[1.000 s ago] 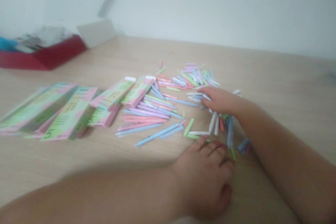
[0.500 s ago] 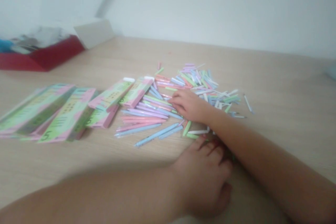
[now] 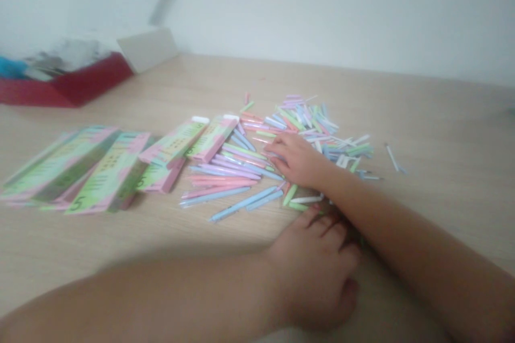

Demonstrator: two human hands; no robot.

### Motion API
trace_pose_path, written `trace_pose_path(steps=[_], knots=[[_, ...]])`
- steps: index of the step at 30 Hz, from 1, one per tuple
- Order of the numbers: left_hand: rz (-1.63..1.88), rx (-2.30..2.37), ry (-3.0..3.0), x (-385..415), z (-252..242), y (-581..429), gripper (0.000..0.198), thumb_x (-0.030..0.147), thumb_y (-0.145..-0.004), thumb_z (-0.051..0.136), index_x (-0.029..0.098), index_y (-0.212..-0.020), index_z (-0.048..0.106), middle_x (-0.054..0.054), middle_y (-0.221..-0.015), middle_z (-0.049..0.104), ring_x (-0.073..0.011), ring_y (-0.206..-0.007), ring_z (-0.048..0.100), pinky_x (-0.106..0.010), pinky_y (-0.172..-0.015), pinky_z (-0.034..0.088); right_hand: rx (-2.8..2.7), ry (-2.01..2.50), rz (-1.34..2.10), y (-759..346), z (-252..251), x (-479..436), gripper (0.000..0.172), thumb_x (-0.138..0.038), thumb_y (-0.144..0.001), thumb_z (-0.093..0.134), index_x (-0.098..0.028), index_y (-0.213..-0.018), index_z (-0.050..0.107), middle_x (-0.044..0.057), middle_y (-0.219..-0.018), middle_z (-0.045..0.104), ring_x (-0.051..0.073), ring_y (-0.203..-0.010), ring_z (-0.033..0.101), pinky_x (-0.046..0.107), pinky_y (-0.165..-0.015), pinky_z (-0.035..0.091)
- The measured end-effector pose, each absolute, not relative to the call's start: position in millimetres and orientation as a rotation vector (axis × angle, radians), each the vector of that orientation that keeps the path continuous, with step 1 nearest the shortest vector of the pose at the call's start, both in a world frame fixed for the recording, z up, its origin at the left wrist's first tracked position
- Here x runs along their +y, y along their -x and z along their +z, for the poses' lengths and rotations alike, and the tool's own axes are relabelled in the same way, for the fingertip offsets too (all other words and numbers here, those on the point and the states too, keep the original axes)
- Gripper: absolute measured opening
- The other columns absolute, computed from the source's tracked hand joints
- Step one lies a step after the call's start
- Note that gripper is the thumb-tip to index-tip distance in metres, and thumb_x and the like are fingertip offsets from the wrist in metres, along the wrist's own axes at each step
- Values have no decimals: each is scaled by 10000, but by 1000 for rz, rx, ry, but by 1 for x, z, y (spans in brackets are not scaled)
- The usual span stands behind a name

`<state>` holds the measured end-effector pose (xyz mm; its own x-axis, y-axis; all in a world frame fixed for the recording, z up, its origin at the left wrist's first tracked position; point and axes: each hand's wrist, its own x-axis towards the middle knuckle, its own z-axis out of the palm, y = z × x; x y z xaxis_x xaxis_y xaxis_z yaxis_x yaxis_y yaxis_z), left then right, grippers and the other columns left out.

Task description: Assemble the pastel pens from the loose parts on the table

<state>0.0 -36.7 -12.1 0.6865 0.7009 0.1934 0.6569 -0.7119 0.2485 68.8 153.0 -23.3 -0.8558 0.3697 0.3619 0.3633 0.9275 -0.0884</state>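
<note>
Slim pastel pens [image 3: 237, 174] lie roughly side by side near the middle of the table. To their right is a loose pile of short pastel pen parts [image 3: 295, 118] with thin white sticks among them. My right hand [image 3: 300, 161] rests low over the place where pens and pile meet, thumb and fingers slightly apart; no held piece shows. Nearer to me, my left hand [image 3: 317, 268] lies palm down, fingers bent and spread at the pile's near edge. Whatever is beneath its palm is hidden.
Several flat pastel boxes [image 3: 107, 171], some marked 5, overlap on the left. Behind them stands an open red box [image 3: 100, 77] with crumpled contents and a raised pale flap. A thin white stick [image 3: 391, 157] lies apart at the right. A pale wall rises behind the table.
The view has shifted slightly. The lone thin stick at the right has slid a little farther right. Both hands keep nearly the same place and shape.
</note>
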Motion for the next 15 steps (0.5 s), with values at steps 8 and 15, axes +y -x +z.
trace_pose_path(steps=[8, 15], knots=[[386, 1098, -2717, -36, -9, 1, 510, 445, -1034, 435, 120, -1397, 586, -166, -1489, 564, -335, -1438, 471, -538, -1276, 206, -2685, 595, 73, -70, -26, 152, 321, -297, -1028, 507, -162, -1249, 696, 164, -1236, 620, 319, -1175, 560, 482, -1049, 439], [402, 1099, -2723, -37, -11, 0, 514, 448, -1032, 441, 112, -1391, 591, -173, -1477, 574, -338, -1440, 468, -532, -1277, 201, -2678, 554, 96, -70, -26, 153, 335, -298, -1036, 504, -176, -1287, 689, 163, -1286, 618, 312, -1199, 558, 478, -1068, 424]])
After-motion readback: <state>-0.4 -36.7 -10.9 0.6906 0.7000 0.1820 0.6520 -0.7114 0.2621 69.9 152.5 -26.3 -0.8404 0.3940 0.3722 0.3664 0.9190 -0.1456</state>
